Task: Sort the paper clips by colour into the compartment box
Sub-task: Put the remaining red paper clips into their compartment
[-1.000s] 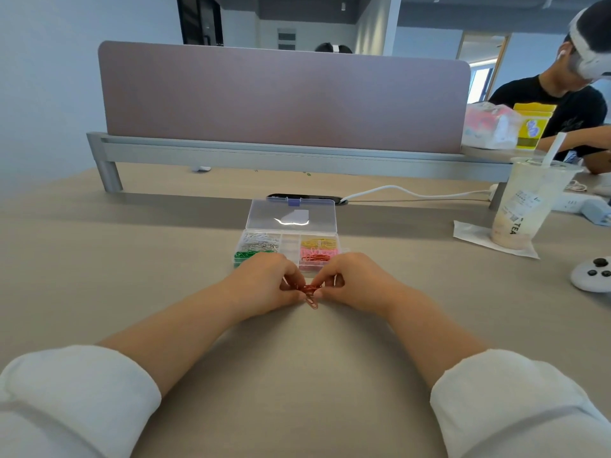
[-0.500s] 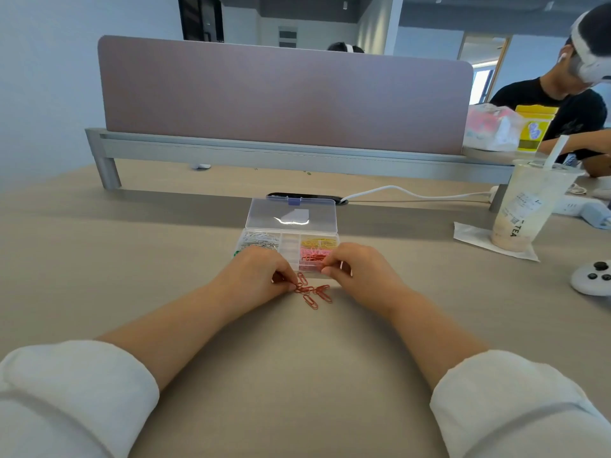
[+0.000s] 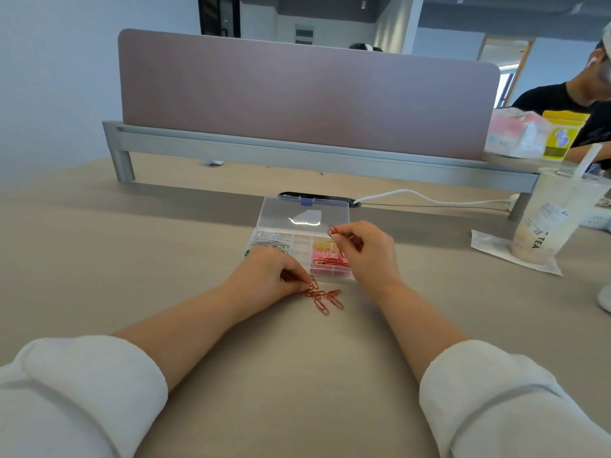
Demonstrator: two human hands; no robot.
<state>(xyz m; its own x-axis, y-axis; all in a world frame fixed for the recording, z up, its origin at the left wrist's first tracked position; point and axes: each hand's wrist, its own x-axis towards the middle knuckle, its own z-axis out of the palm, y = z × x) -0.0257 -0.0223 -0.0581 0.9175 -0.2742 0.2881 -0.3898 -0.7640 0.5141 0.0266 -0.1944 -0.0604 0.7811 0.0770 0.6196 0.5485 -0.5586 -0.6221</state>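
A clear compartment box [image 3: 301, 246] with its lid folded back stands in the middle of the desk. It holds white clips at the far left, yellow at the far right, pink and red at the near right; a bit of green shows at the left. My right hand [image 3: 367, 247] is raised over the right compartments and pinches a red paper clip [image 3: 332, 230]. My left hand [image 3: 271, 272] rests on the desk just before the box, its fingertips pinching one clip of the loose red paper clips [image 3: 322, 297]. This hand hides the box's near left corner.
A milk tea cup [image 3: 549, 223] with a straw stands on a napkin at the right. A white cable [image 3: 429, 200] runs behind the box. A pink divider panel [image 3: 307, 94] closes the far side; another person sits beyond it at the right.
My right hand has lifted off the pile with one red clip and moved up over the box. The left hand stays at the pile, which now lies spread out.
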